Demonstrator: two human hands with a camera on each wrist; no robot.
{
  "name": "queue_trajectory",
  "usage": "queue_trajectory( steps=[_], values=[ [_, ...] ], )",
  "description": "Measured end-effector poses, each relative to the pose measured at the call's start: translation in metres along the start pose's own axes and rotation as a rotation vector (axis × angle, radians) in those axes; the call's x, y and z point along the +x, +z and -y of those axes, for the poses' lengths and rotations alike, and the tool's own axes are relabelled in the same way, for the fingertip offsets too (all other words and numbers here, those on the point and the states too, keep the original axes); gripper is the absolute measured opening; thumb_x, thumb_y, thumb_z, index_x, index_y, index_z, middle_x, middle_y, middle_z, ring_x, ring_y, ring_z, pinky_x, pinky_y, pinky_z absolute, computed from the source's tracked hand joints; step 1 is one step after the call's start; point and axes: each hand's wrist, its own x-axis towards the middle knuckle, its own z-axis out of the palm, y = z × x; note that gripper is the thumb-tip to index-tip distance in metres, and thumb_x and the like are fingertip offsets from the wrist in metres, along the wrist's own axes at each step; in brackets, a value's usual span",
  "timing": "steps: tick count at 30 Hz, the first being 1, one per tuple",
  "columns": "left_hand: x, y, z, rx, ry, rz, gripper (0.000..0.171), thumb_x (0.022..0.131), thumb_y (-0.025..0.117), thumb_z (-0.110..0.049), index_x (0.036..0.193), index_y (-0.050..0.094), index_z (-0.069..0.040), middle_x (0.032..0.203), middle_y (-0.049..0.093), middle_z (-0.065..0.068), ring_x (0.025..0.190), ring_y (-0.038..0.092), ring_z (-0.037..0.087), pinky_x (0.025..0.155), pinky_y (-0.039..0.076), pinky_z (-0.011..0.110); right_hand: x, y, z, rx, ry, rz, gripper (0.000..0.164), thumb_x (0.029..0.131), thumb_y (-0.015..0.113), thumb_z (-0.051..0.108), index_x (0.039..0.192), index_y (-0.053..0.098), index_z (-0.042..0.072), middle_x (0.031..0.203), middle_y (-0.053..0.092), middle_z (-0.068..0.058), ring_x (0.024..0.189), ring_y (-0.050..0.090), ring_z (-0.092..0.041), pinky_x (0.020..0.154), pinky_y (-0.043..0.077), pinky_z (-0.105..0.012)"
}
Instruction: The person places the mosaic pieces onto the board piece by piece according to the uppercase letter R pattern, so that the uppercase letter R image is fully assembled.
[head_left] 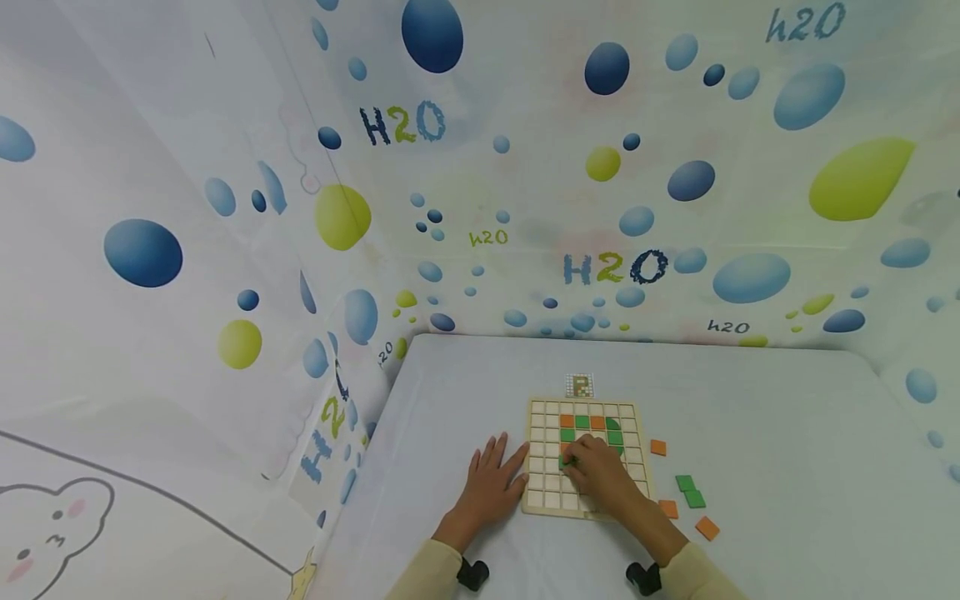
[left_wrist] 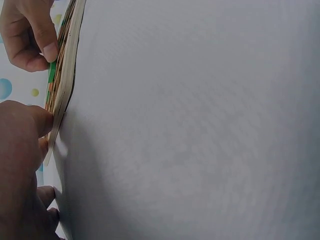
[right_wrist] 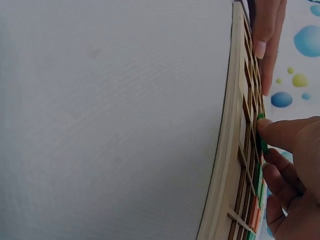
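A wooden grid board point(head_left: 545, 500) lies on the white table, with orange and green tiles set in some of its squares. My right hand point(head_left: 602, 475) is over the middle of the board and pinches a green tile point(right_wrist: 262, 135) between thumb and fingers, at the grid's surface. In the left wrist view the same green tile point(left_wrist: 52, 73) shows tilted under the fingertips. My left hand point(head_left: 491, 483) lies with spread, straight fingers at the board's left edge, the thumb and index finger touching it. The right hand hides part of the tile pattern.
Right of the board lie loose orange tiles point(head_left: 707, 527) and green tiles point(head_left: 685, 483). Behind the board is a small pattern card point(head_left: 580, 385). The white table point(head_left: 787, 450) reaches back to a printed curtain point(head_left: 525, 192) with blue and yellow-green spots.
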Motion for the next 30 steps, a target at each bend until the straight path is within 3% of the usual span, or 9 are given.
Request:
queue_trajectory(
  steps=[16,30],
  values=[
    [0.011,0.004,-0.01,-0.007,-0.022,-0.019,0.054,0.111,0.048,-0.038,0.163,0.043,-0.025,0.172,0.029,0.018,0.16,0.023,0.043,0.125,0.021,0.067,0.005,-0.003,-0.013,0.016,0.005,0.027,0.016,0.088,0.086,0.013,0.092,0.072,0.019,0.1,0.067,0.006,0.091,0.06,-0.015,0.085,0.053,-0.04],
    [0.01,0.003,-0.013,-0.021,-0.028,-0.017,0.054,0.111,0.049,-0.038,0.163,0.044,-0.025,0.172,0.028,0.019,0.16,0.023,0.044,0.124,0.021,0.067,0.003,-0.017,-0.012,-0.052,-0.093,0.009,0.017,0.086,0.087,0.009,0.094,0.074,0.018,0.098,0.067,0.005,0.087,0.059,-0.015,0.079,0.055,-0.035]
  ],
)
